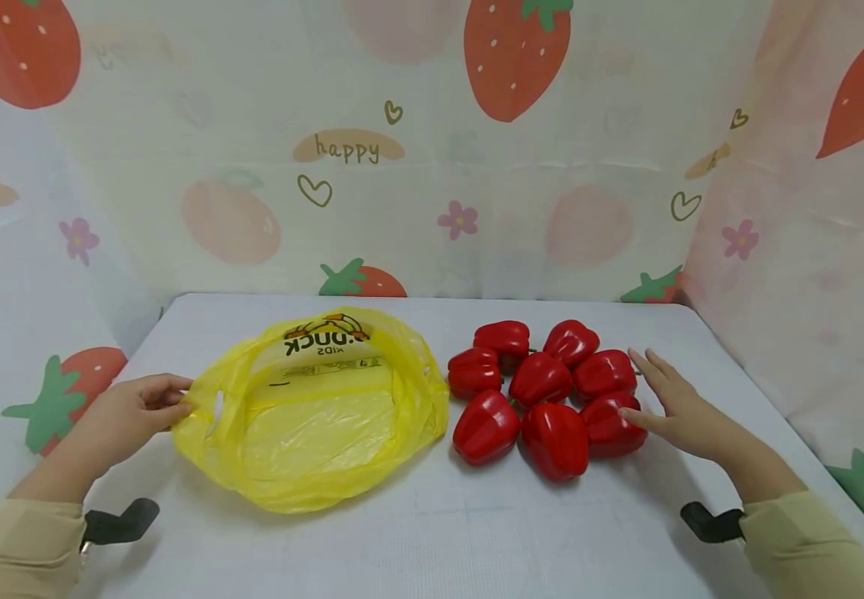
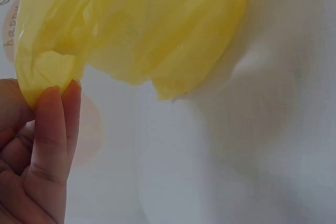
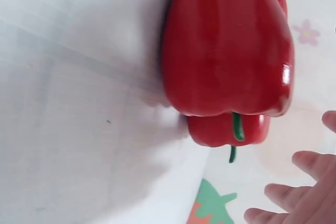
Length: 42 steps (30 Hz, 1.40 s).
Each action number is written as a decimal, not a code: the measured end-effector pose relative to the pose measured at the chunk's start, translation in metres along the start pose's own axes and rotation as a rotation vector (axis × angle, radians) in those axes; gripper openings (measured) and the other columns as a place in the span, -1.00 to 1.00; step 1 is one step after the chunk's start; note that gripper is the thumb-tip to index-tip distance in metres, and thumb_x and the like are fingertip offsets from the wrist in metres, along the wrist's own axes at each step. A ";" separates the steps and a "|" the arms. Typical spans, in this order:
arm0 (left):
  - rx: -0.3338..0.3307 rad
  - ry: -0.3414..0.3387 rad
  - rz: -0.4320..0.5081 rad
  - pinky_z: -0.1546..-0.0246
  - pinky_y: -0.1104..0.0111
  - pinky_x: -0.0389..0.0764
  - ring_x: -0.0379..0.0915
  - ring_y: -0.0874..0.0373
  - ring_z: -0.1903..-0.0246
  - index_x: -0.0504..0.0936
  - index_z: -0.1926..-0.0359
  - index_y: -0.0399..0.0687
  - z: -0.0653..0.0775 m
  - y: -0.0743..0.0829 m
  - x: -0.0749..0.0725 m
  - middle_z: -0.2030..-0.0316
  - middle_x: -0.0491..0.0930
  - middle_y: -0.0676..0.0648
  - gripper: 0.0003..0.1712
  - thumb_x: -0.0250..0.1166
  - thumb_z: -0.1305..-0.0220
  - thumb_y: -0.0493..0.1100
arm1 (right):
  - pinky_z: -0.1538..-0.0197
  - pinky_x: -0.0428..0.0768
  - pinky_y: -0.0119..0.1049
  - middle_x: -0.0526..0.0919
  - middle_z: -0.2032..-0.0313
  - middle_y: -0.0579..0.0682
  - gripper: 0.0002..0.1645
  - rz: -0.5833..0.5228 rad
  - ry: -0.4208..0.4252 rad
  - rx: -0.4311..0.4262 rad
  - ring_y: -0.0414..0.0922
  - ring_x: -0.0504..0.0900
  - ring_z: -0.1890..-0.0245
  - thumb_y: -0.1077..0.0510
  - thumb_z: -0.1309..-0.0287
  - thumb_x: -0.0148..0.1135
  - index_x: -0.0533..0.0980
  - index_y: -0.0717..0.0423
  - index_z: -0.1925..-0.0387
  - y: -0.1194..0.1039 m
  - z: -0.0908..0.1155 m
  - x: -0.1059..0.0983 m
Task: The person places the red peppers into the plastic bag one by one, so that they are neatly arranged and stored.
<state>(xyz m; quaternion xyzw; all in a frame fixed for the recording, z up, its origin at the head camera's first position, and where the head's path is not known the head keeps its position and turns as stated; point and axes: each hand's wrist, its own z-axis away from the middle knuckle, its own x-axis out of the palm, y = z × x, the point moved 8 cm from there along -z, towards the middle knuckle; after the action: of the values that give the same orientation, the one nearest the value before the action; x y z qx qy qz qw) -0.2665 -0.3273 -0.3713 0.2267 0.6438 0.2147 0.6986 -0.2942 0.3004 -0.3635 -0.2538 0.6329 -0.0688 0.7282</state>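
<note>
A yellow plastic bag (image 1: 320,416) lies spread on the white table with its mouth wide, printed lettering showing inside. My left hand (image 1: 128,416) pinches the bag's left handle edge between thumb and fingers; the left wrist view shows the fingertips on the yellow film (image 2: 58,69). Right of the bag sits a cluster of several red bell peppers (image 1: 540,380). My right hand (image 1: 682,412) is spread at the cluster's right side, its thumb near the rightmost front pepper (image 1: 612,426). In the right wrist view its fingers (image 3: 310,163) are apart, beside a pepper (image 3: 228,45) with a green stem.
The white table (image 1: 462,532) is backed by a cloth (image 1: 417,200) printed with strawberries and flowers, which also hangs at both sides. Black wrist mounts (image 1: 123,522) stick out near both sleeves.
</note>
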 end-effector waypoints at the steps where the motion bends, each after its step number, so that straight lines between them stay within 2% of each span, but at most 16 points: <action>1: -0.001 0.000 0.000 0.30 0.33 0.60 0.41 0.05 0.26 0.42 -0.11 -0.21 0.000 0.000 0.000 0.23 0.51 -0.10 -0.42 0.23 -0.18 0.07 | 0.04 0.35 0.35 -0.20 -0.35 0.31 0.15 -0.010 -0.001 0.001 0.34 -0.11 -0.28 -0.25 0.00 0.22 -0.22 0.00 -0.42 0.000 0.000 0.002; 8: 0.004 0.007 -0.005 0.29 0.32 0.59 0.42 0.04 0.24 0.42 -0.11 -0.21 0.001 -0.001 -0.002 0.21 0.52 -0.10 -0.41 0.22 -0.18 0.08 | 0.08 0.49 0.20 -0.04 -0.31 0.32 0.13 -0.057 -0.009 -0.004 0.32 -0.01 -0.24 -0.20 0.06 0.30 -0.10 0.07 -0.39 0.003 0.004 0.015; 17: -0.007 -0.001 0.006 0.26 0.26 0.61 0.43 0.04 0.23 0.40 -0.13 -0.22 0.001 -0.001 0.000 0.19 0.52 -0.12 -0.40 0.22 -0.19 0.06 | 0.15 0.56 0.11 -0.03 -0.30 0.27 0.04 -0.027 -0.003 -0.013 0.31 0.04 -0.22 -0.13 0.12 0.37 0.08 0.05 -0.34 0.005 0.004 0.022; 23: 0.005 0.003 0.005 0.29 0.34 0.60 0.42 0.05 0.24 0.41 -0.12 -0.22 -0.001 0.000 0.001 0.21 0.52 -0.11 -0.42 0.22 -0.19 0.05 | 0.13 0.56 0.08 0.04 -0.28 0.24 -0.02 -0.005 0.025 -0.061 0.27 0.10 -0.20 -0.04 0.16 0.42 0.16 0.03 -0.30 0.006 0.004 0.023; 30: 0.020 0.008 0.001 0.32 0.39 0.59 0.43 0.05 0.26 0.42 -0.11 -0.24 0.000 0.001 0.000 0.23 0.52 -0.11 -0.43 0.23 -0.19 0.04 | 0.15 0.59 0.01 0.28 -0.15 0.20 -0.08 0.040 0.080 -0.128 0.18 0.29 -0.11 0.06 0.21 0.47 0.25 0.06 -0.24 0.003 0.005 0.017; 37: 0.016 0.004 0.002 0.32 0.38 0.59 0.43 0.05 0.25 0.41 -0.12 -0.24 0.000 0.001 -0.001 0.22 0.52 -0.11 -0.42 0.23 -0.19 0.04 | 0.14 0.60 -0.05 0.34 -0.08 0.16 -0.07 0.056 0.035 -0.128 0.08 0.36 -0.02 0.16 0.21 0.46 0.24 0.12 -0.25 0.003 0.003 0.014; 42: 0.003 -0.003 0.008 0.31 0.37 0.59 0.43 0.05 0.26 0.41 -0.12 -0.23 0.000 -0.001 0.002 0.22 0.52 -0.11 -0.42 0.23 -0.19 0.04 | 0.12 0.59 -0.03 0.31 -0.11 0.17 -0.09 0.056 0.011 -0.127 0.13 0.35 -0.06 0.23 0.21 0.44 0.24 0.11 -0.24 0.002 0.003 0.014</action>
<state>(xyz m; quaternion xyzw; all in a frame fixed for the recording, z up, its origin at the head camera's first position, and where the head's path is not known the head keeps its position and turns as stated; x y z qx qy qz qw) -0.2665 -0.3269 -0.3731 0.2306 0.6421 0.2160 0.6985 -0.2896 0.2970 -0.3772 -0.2811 0.6470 -0.0096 0.7087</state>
